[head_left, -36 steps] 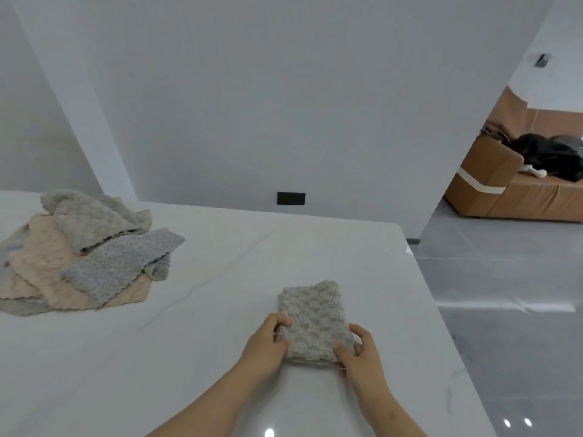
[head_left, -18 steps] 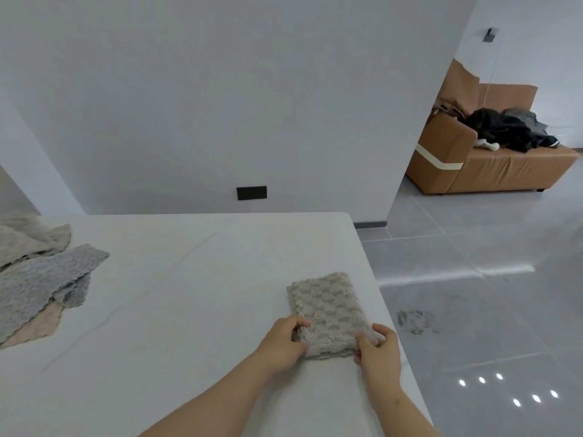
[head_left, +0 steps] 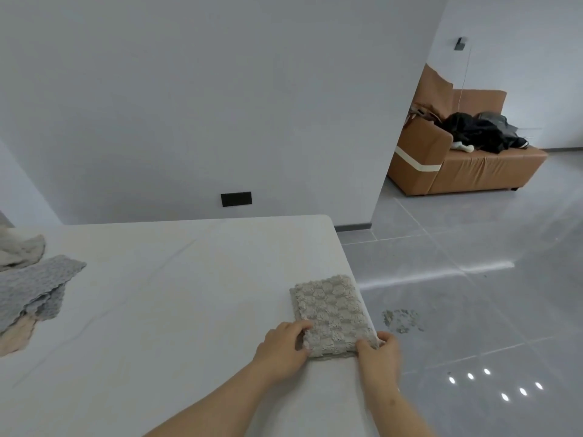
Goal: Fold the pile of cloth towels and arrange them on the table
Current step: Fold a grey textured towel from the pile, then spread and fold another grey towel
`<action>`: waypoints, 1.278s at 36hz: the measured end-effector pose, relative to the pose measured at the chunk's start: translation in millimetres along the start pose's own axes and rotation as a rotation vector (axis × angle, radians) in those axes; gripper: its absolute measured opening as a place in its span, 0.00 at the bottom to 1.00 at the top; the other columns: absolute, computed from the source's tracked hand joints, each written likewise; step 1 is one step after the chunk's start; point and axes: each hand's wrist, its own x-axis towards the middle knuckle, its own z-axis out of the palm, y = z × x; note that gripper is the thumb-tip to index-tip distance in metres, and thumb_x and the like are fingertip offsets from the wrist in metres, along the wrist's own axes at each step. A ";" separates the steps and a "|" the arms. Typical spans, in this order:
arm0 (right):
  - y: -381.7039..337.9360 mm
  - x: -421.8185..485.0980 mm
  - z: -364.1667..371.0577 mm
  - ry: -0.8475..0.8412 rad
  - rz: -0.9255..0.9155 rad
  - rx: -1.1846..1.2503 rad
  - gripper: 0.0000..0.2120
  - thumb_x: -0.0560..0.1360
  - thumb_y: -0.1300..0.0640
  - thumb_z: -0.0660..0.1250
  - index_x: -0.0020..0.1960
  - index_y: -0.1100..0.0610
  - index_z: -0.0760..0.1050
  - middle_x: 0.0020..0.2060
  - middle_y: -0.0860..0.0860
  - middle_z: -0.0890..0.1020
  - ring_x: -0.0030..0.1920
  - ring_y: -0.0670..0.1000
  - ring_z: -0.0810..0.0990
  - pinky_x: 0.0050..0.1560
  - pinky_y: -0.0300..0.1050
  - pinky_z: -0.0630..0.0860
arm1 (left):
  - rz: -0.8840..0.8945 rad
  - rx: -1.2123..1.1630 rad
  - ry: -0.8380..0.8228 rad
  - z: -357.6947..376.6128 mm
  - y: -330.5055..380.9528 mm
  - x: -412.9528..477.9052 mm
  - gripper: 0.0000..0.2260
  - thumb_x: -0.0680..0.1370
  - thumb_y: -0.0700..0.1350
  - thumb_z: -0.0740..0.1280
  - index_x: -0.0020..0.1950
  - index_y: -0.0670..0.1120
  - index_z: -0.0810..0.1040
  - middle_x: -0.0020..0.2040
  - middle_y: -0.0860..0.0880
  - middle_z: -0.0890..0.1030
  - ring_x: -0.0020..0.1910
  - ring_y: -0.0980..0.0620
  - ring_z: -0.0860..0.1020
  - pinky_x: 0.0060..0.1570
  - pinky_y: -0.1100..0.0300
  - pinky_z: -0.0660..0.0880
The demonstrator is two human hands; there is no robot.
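Observation:
A folded beige-grey towel (head_left: 329,310) lies flat on the white table (head_left: 176,298), right along its right edge. My left hand (head_left: 284,345) pinches the towel's near left corner. My right hand (head_left: 378,351) grips its near right corner at the table edge. The pile of unfolded towels (head_left: 31,288) sits at the far left, partly cut off by the frame: a grey one on top, a cream one behind, a peach one beneath.
The table's right edge (head_left: 350,266) drops to a grey tiled floor (head_left: 473,279). A brown sofa (head_left: 457,165) with dark clothes stands far right. A white wall with a black socket plate (head_left: 236,199) is behind the table.
Both hands have slid the folded towel rightwards up to the table's right edge. The view has swung right, so most of the towel pile has left the frame.

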 end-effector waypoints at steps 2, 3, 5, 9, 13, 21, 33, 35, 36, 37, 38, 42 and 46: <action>-7.3 -8.7 -4.1 0.009 -0.021 -0.054 0.21 0.73 0.65 0.63 0.65 0.65 0.65 0.59 0.63 0.71 0.45 0.55 0.70 0.39 0.45 0.64 | 0.004 -0.048 0.024 -5.1 -2.5 -5.7 0.19 0.77 0.44 0.61 0.68 0.54 0.66 0.63 0.48 0.70 0.63 0.49 0.69 0.62 0.61 0.66; -11.0 -13.7 -5.1 0.008 -0.039 -0.080 0.20 0.74 0.65 0.63 0.65 0.65 0.65 0.60 0.63 0.70 0.45 0.54 0.68 0.41 0.44 0.64 | 0.003 -0.061 0.036 -8.6 -3.8 -9.2 0.18 0.77 0.43 0.60 0.67 0.53 0.67 0.62 0.48 0.70 0.61 0.49 0.71 0.60 0.62 0.66; -17.9 -25.0 -3.0 -0.022 -0.106 -0.138 0.19 0.74 0.64 0.63 0.64 0.63 0.66 0.61 0.61 0.69 0.47 0.54 0.68 0.45 0.44 0.64 | -0.003 -0.061 0.067 -17.3 -7.9 -16.7 0.17 0.78 0.42 0.59 0.67 0.51 0.68 0.60 0.49 0.71 0.58 0.50 0.72 0.58 0.62 0.67; -29.9 -48.1 21.3 -0.189 -0.251 -0.227 0.14 0.73 0.63 0.63 0.58 0.58 0.69 0.55 0.57 0.74 0.51 0.55 0.74 0.47 0.45 0.70 | -0.034 0.004 0.155 -40.8 -24.8 -36.2 0.15 0.79 0.44 0.57 0.66 0.51 0.68 0.58 0.51 0.72 0.54 0.53 0.72 0.55 0.61 0.69; -42.4 -76.6 56.2 -0.351 -0.373 -0.328 0.08 0.74 0.60 0.64 0.52 0.54 0.69 0.47 0.51 0.73 0.47 0.49 0.73 0.42 0.40 0.67 | -0.102 0.112 0.295 -65.1 -54.3 -62.0 0.14 0.79 0.45 0.56 0.64 0.51 0.69 0.59 0.52 0.73 0.57 0.52 0.73 0.51 0.61 0.69; -49.5 -148.7 148.5 -0.638 -0.545 -0.558 0.05 0.76 0.56 0.61 0.50 0.49 0.66 0.50 0.49 0.73 0.50 0.46 0.72 0.49 0.37 0.66 | -0.275 0.303 0.434 -114.5 -150.9 -134.4 0.13 0.80 0.46 0.55 0.63 0.50 0.69 0.59 0.51 0.74 0.58 0.51 0.73 0.46 0.61 0.64; -66.9 -290.2 361.6 -0.735 -0.757 -0.672 0.05 0.77 0.54 0.59 0.50 0.47 0.63 0.49 0.46 0.68 0.57 0.48 0.71 0.51 0.37 0.66 | -0.113 0.514 0.789 -238.7 -375.7 -203.7 0.13 0.54 0.44 0.75 0.32 0.55 0.76 0.31 0.58 0.75 0.28 0.58 0.75 0.27 0.76 0.51; -76.6 -311.7 403.0 -0.690 -0.802 -0.666 0.06 0.76 0.55 0.59 0.53 0.48 0.67 0.52 0.48 0.70 0.60 0.49 0.70 0.52 0.38 0.66 | 0.003 0.529 0.874 -266.3 -409.5 -204.3 0.05 0.64 0.45 0.64 0.36 0.54 0.77 0.36 0.57 0.77 0.35 0.57 0.75 0.28 0.70 0.67; -82.5 -320.6 423.0 -0.654 -0.830 -0.664 0.08 0.76 0.56 0.59 0.55 0.49 0.69 0.54 0.48 0.71 0.60 0.49 0.69 0.52 0.38 0.65 | 0.034 0.520 0.911 -279.3 -426.0 -202.2 0.08 0.66 0.46 0.60 0.38 0.53 0.78 0.38 0.56 0.77 0.38 0.57 0.75 0.30 0.66 0.71; -88.8 -328.7 442.4 -0.615 -0.853 -0.651 0.11 0.76 0.56 0.59 0.58 0.51 0.70 0.57 0.48 0.71 0.61 0.49 0.69 0.53 0.38 0.65 | 0.050 0.510 0.934 -292.3 -440.9 -199.7 0.08 0.66 0.46 0.60 0.39 0.53 0.78 0.39 0.56 0.78 0.39 0.56 0.75 0.31 0.64 0.73; -96.2 -335.6 459.9 -0.583 -0.872 -0.633 0.13 0.76 0.56 0.59 0.60 0.51 0.70 0.59 0.48 0.71 0.61 0.48 0.68 0.56 0.37 0.64 | 0.046 0.488 0.942 -304.7 -456.1 -195.1 0.06 0.66 0.46 0.64 0.41 0.53 0.78 0.40 0.56 0.78 0.40 0.55 0.77 0.32 0.63 0.74; -118.2 -348.6 521.7 -0.530 -1.001 -0.578 0.16 0.77 0.57 0.58 0.64 0.50 0.69 0.65 0.46 0.68 0.65 0.46 0.66 0.63 0.36 0.61 | -0.106 0.474 0.807 -338.9 -494.8 -180.8 0.13 0.72 0.51 0.62 0.56 0.54 0.76 0.54 0.55 0.76 0.55 0.52 0.78 0.50 0.52 0.75; -110.9 -347.2 566.9 -0.536 -0.989 -0.637 0.22 0.78 0.54 0.55 0.72 0.47 0.59 0.73 0.47 0.57 0.71 0.51 0.60 0.69 0.45 0.62 | -0.216 0.406 0.680 -325.4 -529.3 -170.6 0.30 0.73 0.62 0.39 0.71 0.56 0.61 0.71 0.57 0.64 0.71 0.55 0.61 0.70 0.54 0.55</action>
